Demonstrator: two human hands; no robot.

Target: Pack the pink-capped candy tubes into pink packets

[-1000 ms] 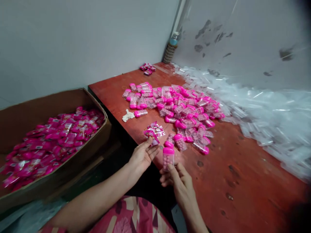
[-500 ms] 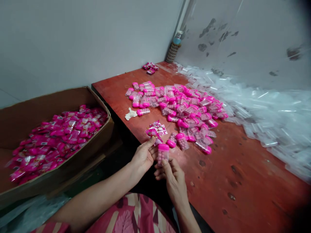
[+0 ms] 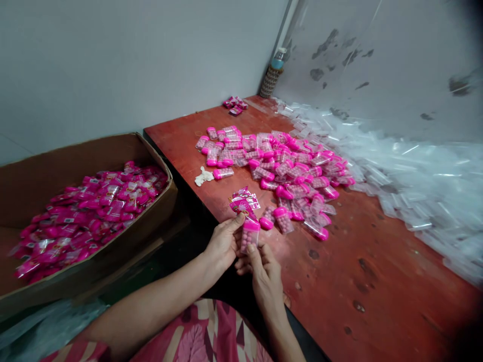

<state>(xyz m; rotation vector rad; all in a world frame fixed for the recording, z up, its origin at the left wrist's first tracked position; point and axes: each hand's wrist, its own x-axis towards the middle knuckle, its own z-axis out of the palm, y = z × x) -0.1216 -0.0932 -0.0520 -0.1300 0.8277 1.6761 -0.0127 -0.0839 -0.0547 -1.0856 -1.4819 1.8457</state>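
My left hand (image 3: 226, 240) pinches a printed pink wrapper (image 3: 247, 215) between thumb and fingers. In my right hand (image 3: 264, 269) is a small clear candy container (image 3: 249, 238) with a pink cap, full of pink balls, gripped by its lower end. Its capped end meets the wrapper's lower edge; how far it sits inside I cannot tell. Just beyond, a few flat wrappers (image 3: 253, 200) lie on the red table (image 3: 339, 271). A heap of similar filled containers (image 3: 287, 166) spreads behind them.
At the left stands a cardboard box (image 3: 170, 193) holding many pink packets (image 3: 109, 201). A large pile of clear plastic pieces (image 3: 407, 181) covers the table's right side. A crumpled white scrap (image 3: 204, 176), several packets (image 3: 234, 104) and a bottle (image 3: 272, 74) are farther back.
My right hand has moved the candy container slightly left, up against the wrapper. The wrapper in my left hand has shifted a little, and its printed face shows more.
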